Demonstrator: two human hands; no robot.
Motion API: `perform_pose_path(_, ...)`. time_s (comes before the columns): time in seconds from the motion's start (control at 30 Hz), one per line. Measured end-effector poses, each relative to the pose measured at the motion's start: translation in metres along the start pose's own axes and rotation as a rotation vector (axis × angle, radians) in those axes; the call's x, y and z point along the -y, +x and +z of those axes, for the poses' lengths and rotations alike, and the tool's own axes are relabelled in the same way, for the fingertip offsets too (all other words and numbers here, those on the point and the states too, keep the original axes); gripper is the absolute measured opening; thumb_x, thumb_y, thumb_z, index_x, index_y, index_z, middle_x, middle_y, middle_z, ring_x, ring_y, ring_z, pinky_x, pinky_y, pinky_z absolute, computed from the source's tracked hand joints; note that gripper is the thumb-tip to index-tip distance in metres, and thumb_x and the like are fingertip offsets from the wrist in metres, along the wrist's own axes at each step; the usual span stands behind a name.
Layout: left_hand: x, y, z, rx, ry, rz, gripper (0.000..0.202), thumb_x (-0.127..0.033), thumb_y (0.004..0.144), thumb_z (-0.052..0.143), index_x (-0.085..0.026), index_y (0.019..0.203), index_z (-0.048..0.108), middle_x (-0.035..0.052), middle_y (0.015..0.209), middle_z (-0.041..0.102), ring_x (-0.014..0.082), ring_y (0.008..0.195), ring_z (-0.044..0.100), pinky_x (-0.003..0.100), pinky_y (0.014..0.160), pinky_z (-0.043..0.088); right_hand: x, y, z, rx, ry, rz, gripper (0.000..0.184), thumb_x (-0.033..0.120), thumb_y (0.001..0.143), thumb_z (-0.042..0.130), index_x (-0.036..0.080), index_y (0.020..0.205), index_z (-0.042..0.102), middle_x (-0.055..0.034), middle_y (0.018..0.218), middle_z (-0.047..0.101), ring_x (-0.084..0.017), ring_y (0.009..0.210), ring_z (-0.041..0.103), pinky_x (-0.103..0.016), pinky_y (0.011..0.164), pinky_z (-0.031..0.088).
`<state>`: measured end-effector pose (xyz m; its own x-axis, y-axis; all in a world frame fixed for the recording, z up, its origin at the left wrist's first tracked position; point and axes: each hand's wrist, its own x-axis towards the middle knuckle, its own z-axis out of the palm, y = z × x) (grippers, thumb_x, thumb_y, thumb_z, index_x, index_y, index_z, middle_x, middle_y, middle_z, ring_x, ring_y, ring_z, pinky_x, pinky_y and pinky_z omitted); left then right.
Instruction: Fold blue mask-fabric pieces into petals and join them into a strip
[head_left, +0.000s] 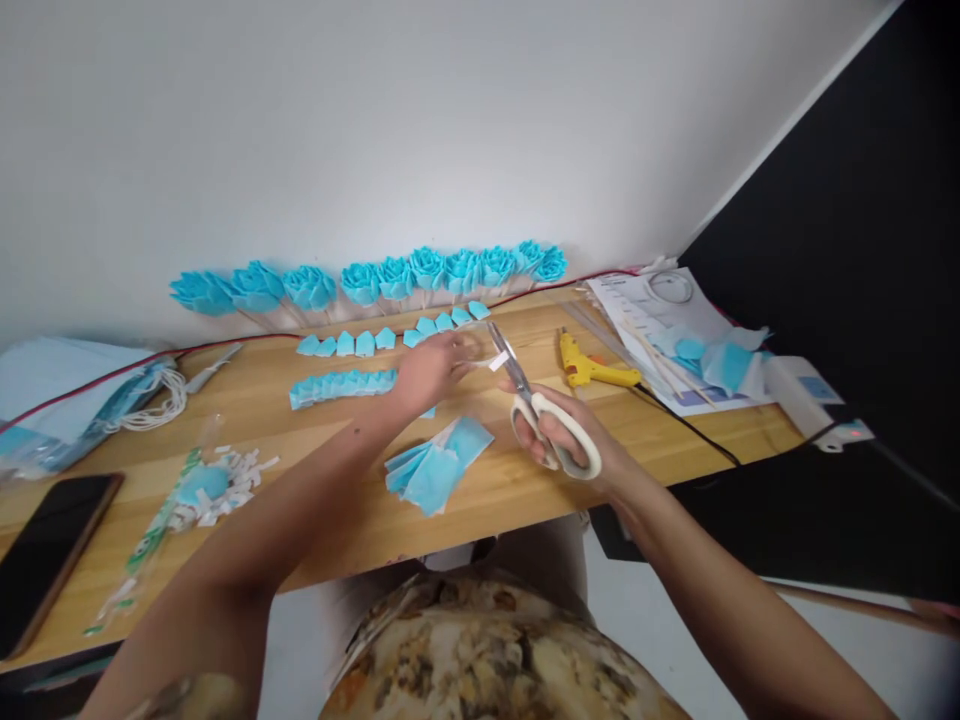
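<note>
My right hand (594,425) grips scissors (571,438) with cream handles, fingers through the loops. Their metal blades point away from me, toward the wall. Between the blades and my left hand (429,374) is a narrow white strip (496,361), pinched in my left fingertips; its far end is at the blades. Below my hands lies a small stack of blue and white sheets (441,465). Left of my left hand, a row of overlapping folded blue pieces (341,387) lies on the table, with separate blue petal-shaped pieces (365,344) behind it.
Blue flowers (361,283) on sticks lean along the wall. A yellow glue gun (592,368) lies right, its black cord crossing the edge. White scraps (240,485), a phone (52,555) and bagged sheets (67,390) are left. Papers (637,300) lie right, near a white device (806,390).
</note>
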<state>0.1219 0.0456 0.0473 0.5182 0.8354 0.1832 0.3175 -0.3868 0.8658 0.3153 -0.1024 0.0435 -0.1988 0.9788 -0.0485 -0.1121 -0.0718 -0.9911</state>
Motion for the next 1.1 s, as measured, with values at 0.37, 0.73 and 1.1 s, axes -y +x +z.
perform_pose_path(0.37,-0.034,-0.052,0.019,0.011,-0.551,-0.276,0.029,-0.046,0.080,0.072,-0.017,0.078,0.072,0.0027,0.077,0.063,0.0119,0.066,0.049,0.026,0.062,0.038,-0.004,0.000,-0.001,-0.048,-0.087,0.024,0.065,0.058,0.078,0.073,0.018,0.128,0.064,0.0024,0.073,0.053,-0.011,0.060,0.048,-0.026,0.056,0.034)
perform_pose_path(0.73,-0.009,-0.067,-0.011,-0.102,-0.476,-0.324,0.021,-0.034,0.068,0.079,-0.017,0.064,0.066,-0.0032,0.056,0.053,0.0095,0.055,0.042,0.026,0.057,0.033,-0.017,0.034,-0.020,-0.401,-1.086,0.020,0.055,0.034,0.086,0.063,0.016,0.138,0.057,-0.0087,0.092,0.069,-0.022,0.079,0.060,-0.033,0.070,0.041)
perform_pose_path(1.1,-0.007,-0.083,-0.022,-0.165,-0.453,-0.181,0.018,-0.036,0.070,0.082,-0.019,0.071,0.075,0.0002,0.071,0.068,0.0129,0.067,0.054,0.027,0.065,0.042,0.034,0.056,0.042,-0.129,-0.961,-0.269,0.026,0.037,0.095,0.055,0.021,0.099,0.075,-0.0038,0.089,0.074,-0.017,0.077,0.063,-0.029,0.070,0.041)
